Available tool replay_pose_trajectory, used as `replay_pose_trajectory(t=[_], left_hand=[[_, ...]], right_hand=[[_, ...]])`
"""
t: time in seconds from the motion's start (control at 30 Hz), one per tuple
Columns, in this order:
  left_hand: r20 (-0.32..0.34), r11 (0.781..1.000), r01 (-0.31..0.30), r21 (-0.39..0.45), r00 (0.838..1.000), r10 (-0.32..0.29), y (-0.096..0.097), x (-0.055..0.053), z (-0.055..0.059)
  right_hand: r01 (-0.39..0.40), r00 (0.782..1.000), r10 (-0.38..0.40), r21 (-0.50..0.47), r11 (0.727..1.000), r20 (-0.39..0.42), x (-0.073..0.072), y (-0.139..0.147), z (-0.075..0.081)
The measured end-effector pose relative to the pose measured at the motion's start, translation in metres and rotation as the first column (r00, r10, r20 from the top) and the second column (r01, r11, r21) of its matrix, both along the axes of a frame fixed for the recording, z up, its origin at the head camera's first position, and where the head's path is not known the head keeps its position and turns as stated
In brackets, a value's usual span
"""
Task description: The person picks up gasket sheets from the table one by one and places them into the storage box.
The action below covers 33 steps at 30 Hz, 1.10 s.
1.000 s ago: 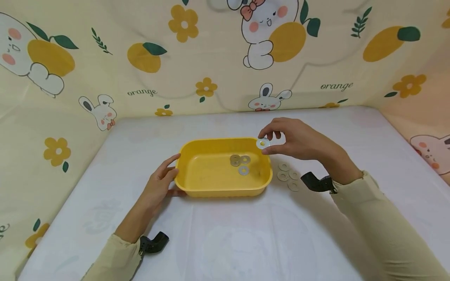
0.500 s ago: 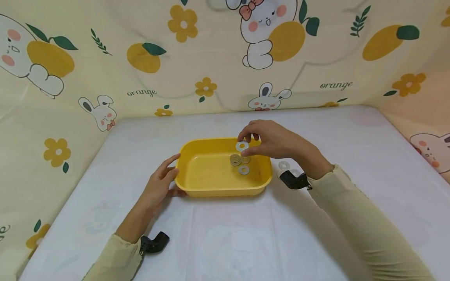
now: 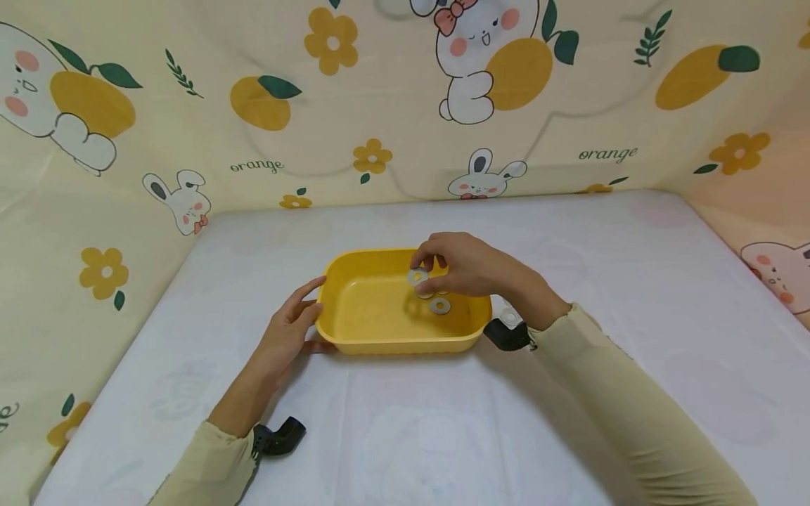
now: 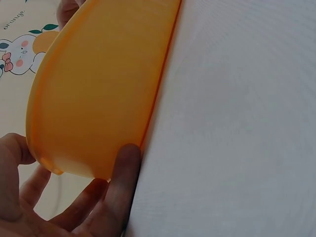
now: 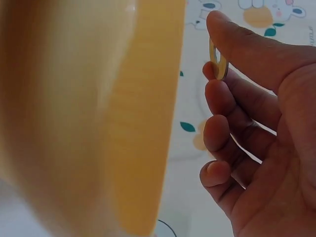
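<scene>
Above the yellow tray, my right hand pinches a flat metal washer by its edge. Edge-on, the same washer shows between thumb and fingertips in the right wrist view. Another washer lies flat on the tray floor, and others there are mostly hidden under the right hand. My left hand rests against the tray's left end. Its fingers spread over the outer wall from rim to base in the left wrist view.
Just right of the tray, a loose washer shows on the white tablecloth, partly behind the right wrist's black camera mount. A patterned fabric backdrop stands behind the table.
My right hand has moved left and down with the washer, from the tray's right rim to low over the washers inside. The left hand and the tray have stayed in place.
</scene>
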<state>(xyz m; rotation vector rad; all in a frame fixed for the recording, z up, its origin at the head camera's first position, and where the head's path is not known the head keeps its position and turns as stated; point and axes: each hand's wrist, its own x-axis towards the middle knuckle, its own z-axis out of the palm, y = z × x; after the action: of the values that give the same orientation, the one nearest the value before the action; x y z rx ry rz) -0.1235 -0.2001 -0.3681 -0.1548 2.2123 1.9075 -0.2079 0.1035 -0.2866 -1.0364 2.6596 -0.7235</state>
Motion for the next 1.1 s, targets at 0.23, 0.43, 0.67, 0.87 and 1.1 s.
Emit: replay_pose_trajectory(t=[0.23,0.43,0.67,0.87,1.1], left_hand=[[-0.004,1.000,-0.004,-0.005,1.000,0.004,-0.001,0.000,-0.001],[0.000,1.000,-0.008,-0.008,1.000,0.008,-0.002,0.001,-0.001],[-0.002,1.000,-0.005,0.003,1.000,0.005,-0.001,0.001,-0.001],[-0.004,1.000,-0.005,-0.005,1.000,0.005,0.000,0.000,-0.002],[-0.004,1.000,-0.006,-0.005,1.000,0.006,0.001,-0.001,-0.001]], right_hand=[[0.025,0.999,-0.026,0.010,1.000,0.022,-0.001,-0.004,0.009],[-0.012,1.000,0.011,0.039,0.999,0.027,-0.004,-0.011,0.005],[-0.036,0.999,0.034,0.092,0.995,0.018,-0.007,-0.017,0.001],[-0.054,0.998,0.045,0.211,0.976,0.050,-0.005,-0.018,0.001],[-0.038,0.999,0.039,0.232,0.972,0.001,-0.002,-0.007,0.007]])
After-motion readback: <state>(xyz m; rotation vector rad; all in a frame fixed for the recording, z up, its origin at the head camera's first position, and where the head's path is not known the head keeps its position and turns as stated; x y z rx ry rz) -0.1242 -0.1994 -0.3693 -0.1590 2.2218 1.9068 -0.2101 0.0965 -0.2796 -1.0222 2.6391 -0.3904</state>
